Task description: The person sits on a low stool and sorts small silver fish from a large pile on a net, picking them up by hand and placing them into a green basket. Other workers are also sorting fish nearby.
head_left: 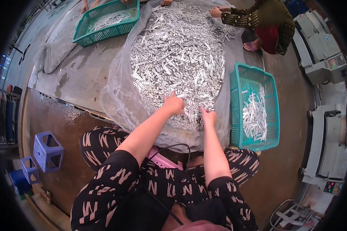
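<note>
parts, small silvery ones [177, 73], lie in a big heap on a see-through sheet [119, 92], spread over a low grey table [81, 79]. left hand [174, 104] is down at the near edge of the heap, right hand [209, 116] just beside it with the thumb up. can't tell if either one's grasping a piece, since the fingertips get lost among all that metal.

right next to the heap is a green basket [237, 119] with pale flat strips [254, 117] in it, pretty much walling off that side. another green basket [100, 35] sits at the far left, cut off up top. a co-worker [275, 23] crouches far right, reaching into the pile; other people's hands at the top edge are mostly cropped. black cable [189, 154] dangles over a pink thing [165, 161] by the knees, half hidden so no clue what it is. purple stools [48, 152] on the left, grey machines [324, 50] on the right, dark round the rim.
</note>
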Motion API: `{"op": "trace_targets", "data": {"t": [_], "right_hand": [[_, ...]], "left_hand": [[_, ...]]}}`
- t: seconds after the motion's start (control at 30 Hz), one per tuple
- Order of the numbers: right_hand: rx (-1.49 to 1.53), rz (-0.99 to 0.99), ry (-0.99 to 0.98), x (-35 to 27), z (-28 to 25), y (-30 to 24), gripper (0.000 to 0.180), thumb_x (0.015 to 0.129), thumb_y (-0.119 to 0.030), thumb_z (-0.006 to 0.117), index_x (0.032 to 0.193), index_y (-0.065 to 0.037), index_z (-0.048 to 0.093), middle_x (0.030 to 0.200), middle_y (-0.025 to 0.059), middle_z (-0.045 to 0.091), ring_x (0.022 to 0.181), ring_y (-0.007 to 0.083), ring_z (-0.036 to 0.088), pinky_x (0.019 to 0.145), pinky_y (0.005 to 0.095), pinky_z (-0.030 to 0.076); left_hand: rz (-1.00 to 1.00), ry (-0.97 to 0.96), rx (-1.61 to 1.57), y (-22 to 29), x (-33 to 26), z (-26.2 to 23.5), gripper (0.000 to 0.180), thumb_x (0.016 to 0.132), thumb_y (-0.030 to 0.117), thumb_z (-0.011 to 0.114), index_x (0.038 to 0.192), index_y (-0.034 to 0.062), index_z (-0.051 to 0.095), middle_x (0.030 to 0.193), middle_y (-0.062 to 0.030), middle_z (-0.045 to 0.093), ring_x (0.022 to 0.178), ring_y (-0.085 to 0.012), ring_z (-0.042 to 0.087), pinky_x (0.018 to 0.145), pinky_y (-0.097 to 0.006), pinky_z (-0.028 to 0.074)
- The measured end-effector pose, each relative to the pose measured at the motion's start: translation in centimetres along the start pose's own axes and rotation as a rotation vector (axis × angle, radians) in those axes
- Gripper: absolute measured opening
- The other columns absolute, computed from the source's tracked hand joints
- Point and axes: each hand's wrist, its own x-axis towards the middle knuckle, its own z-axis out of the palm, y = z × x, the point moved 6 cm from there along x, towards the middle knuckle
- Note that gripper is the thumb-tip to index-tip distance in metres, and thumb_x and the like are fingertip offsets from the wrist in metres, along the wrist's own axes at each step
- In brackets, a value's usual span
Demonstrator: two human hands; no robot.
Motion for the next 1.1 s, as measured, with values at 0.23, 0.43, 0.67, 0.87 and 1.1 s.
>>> {"op": "trace_targets", "data": {"t": [0.23, 0.43, 0.67, 0.87, 1.1], "right_hand": [[0.118, -0.076, 0.002, 1.6, 0.8, 0.4, 0.034, 0.070, -0.026, 0.070, 0.089, 0.001, 0.061, 0.083, 0.0154, 0.064, 0.081, 0.0280, 0.062, 0.071, 0.0372, 0.047], [0.683, -0.037, -0.266, 1.2, 1.6, 1.3, 0.039, 0.076, -0.023, 0.064, 0.104, 0.003, 0.054, 0.090, 0.0187, 0.063, 0.082, 0.0283, 0.061, 0.073, 0.0350, 0.046], [-0.350, -0.414, -0.312, -6.2, 0.2, -3.5, 0.050, 0.064, -0.032, 0.074, 0.107, -0.014, 0.056, 0.090, 0.0174, 0.063, 0.089, 0.0331, 0.059, 0.075, 0.0410, 0.046], [-0.386, -0.399, -0.221, -5.5, -1.3, -3.8, 0.051, 0.062, -0.026, 0.076, 0.108, -0.013, 0.057, 0.094, 0.0155, 0.063, 0.092, 0.0316, 0.058, 0.081, 0.0396, 0.044], [-0.676, -0.593, -0.223, -6.7, 1.0, -4.2, 0.021, 0.077, -0.018, 0.051, 0.092, -0.013, 0.064, 0.101, 0.0117, 0.057, 0.101, 0.0251, 0.053, 0.092, 0.0436, 0.033]], "left_hand": [[0.023, 0.243, -0.386, -1.6, 1.5, -5.0, 0.012, 0.075, 0.017, 0.062, 0.084, 0.0078, 0.061, 0.078, -0.0099, 0.064, 0.080, -0.0230, 0.062, 0.072, -0.039, 0.046], [0.063, 0.248, -0.293, -1.0, 2.2, 0.4, 0.020, 0.077, 0.014, 0.058, 0.097, 0.0093, 0.056, 0.095, -0.0127, 0.062, 0.094, -0.0268, 0.057, 0.080, -0.037, 0.043], [0.221, 0.323, -0.024, 1.0, 2.0, 1.4, 0.030, 0.071, 0.028, 0.067, 0.091, 0.0071, 0.061, 0.089, -0.0119, 0.062, 0.086, -0.0311, 0.058, 0.074, -0.038, 0.045], [0.201, 0.246, -0.183, 0.0, 1.9, -1.7, 0.027, 0.073, 0.018, 0.060, 0.097, 0.0062, 0.057, 0.087, -0.0175, 0.062, 0.085, -0.0354, 0.058, 0.075, -0.041, 0.046], [0.452, 0.077, 0.441, 2.6, -0.8, 3.1, 0.037, 0.064, 0.027, 0.072, 0.094, 0.0099, 0.058, 0.085, -0.0068, 0.061, 0.087, -0.0268, 0.058, 0.073, -0.040, 0.046]]}}
